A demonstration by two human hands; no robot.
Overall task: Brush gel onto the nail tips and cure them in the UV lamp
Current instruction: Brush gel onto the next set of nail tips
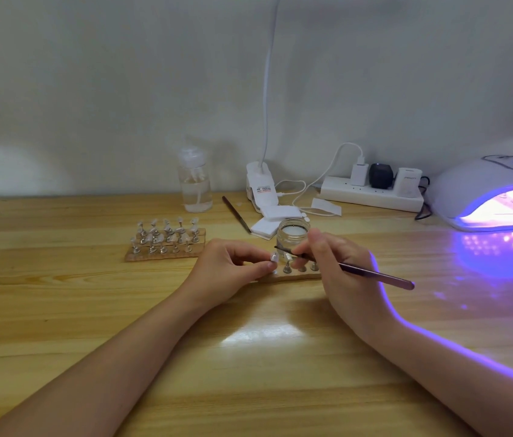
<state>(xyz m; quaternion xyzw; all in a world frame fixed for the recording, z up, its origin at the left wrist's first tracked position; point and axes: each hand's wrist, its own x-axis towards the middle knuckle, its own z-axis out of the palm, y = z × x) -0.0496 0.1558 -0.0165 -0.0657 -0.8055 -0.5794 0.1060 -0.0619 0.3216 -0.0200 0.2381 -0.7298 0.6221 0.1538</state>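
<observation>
Steadying one nail tip [273, 256] on the near wooden stand [289, 276], left hand [233, 266] pinching it; right hand [334, 260] pinching the brush [359, 269], bristles angled in; UV lamp [494, 197] glowing right.

Pale wood-grain desk [91, 310]; white domed UV lamp [469, 184] glowing violet inside; white power strip [371, 193]; clear glass jar [291, 234].

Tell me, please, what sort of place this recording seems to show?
Probably a home or small-studio nail-art desk rather than a salon. A lit UV lamp sits on a wooden table, racks of nail tips stand on holders, and a power strip lies against a plain wall.
</observation>
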